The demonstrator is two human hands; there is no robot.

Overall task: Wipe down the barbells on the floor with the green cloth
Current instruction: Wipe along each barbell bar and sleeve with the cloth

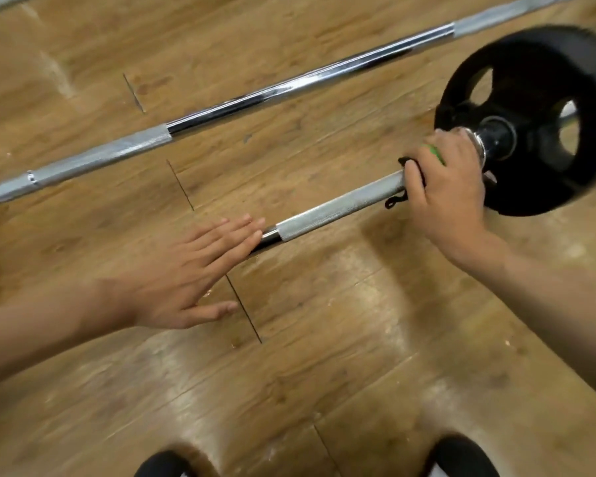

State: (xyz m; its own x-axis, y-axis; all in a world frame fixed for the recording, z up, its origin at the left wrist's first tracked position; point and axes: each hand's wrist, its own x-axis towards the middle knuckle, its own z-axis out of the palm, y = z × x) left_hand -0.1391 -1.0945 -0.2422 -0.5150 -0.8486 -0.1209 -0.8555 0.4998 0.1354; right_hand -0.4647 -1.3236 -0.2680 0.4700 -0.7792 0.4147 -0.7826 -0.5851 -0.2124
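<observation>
A short chrome barbell (338, 203) with a knurled grip lies on the wooden floor, a black weight plate (534, 80) on its right end. My right hand (444, 194) grips the bar next to the plate, with the green cloth (436, 153) wrapped under its fingers; only a green sliver and a dark edge of the cloth show. My left hand (190, 273) is flat with straight fingers, its fingertips over the bar's left end. A longer chrome barbell (255, 98) lies on the floor beyond.
The wooden plank floor (324, 339) fills the view. Two dark rounded shapes, probably my knees or shoes (162, 464), sit at the bottom edge. The end of another metal bar (0, 3) shows at the top left corner.
</observation>
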